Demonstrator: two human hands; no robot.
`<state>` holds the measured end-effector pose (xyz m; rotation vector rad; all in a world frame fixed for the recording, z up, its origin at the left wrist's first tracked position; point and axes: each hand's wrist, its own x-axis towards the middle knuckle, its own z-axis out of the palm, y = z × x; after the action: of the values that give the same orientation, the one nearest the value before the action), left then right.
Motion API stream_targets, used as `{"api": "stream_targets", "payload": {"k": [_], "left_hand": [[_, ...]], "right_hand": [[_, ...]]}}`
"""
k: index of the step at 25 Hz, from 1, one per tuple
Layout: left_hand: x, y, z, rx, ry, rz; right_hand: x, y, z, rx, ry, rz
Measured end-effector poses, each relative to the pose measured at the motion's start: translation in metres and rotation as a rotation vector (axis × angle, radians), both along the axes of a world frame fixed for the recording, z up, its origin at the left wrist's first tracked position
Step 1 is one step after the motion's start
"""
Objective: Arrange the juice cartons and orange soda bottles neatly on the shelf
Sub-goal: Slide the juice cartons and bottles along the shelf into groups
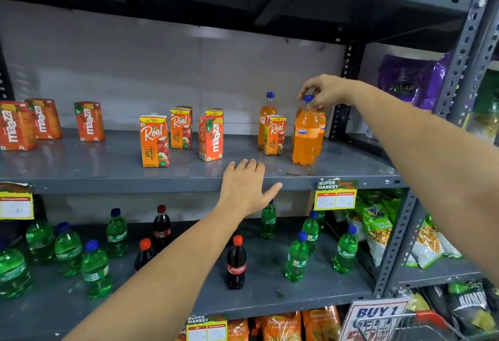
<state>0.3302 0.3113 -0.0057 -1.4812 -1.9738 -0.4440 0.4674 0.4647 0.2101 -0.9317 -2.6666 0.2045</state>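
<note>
On the grey shelf (108,170) stand several orange juice cartons: three Maaza cartons at the left (43,119), Real apple cartons (154,141) and a Maaza carton (211,138) in the middle, one Real carton (274,135) further right. My right hand (325,92) grips the blue cap of an orange Fanta bottle (306,138) standing at the right; more Fanta bottles stand close behind it. Another orange bottle (267,114) stands behind the right Real carton. My left hand (247,187) hovers open at the shelf's front edge, holding nothing.
The shelf below holds green Sprite bottles (68,250) and dark Coca-Cola bottles (236,263). Price tags (335,195) hang on the shelf edge. A perforated upright (405,232) stands at the right, with snack bags (378,227) beyond it.
</note>
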Motion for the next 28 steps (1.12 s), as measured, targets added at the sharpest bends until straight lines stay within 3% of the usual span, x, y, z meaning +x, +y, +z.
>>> {"api": "stream_targets", "payload": {"k": [3,5,7,10,16,28], "left_hand": [[-0.003,-0.003,0.004,-0.018,-0.022,-0.013],[-0.006,-0.007,0.005,-0.031,-0.041,-0.008],[-0.014,-0.014,0.005,-0.034,-0.038,0.014],[-0.028,-0.028,0.000,0.013,-0.033,0.023],[-0.056,-0.067,-0.007,0.072,-0.009,0.065],[-0.127,-0.148,-0.019,0.303,0.126,0.052]], "right_hand": [[-0.008,-0.002,0.006,0.033,-0.104,-0.049],[-0.018,-0.008,0.008,0.183,-0.208,-0.090],[-0.033,-0.018,0.006,0.340,-0.197,-0.092],[-0.060,-0.031,-0.003,0.413,-0.165,-0.049],[-0.096,-0.034,-0.027,0.318,-0.414,-0.052],[-0.107,-0.035,-0.019,0.078,-0.389,-0.125]]}}
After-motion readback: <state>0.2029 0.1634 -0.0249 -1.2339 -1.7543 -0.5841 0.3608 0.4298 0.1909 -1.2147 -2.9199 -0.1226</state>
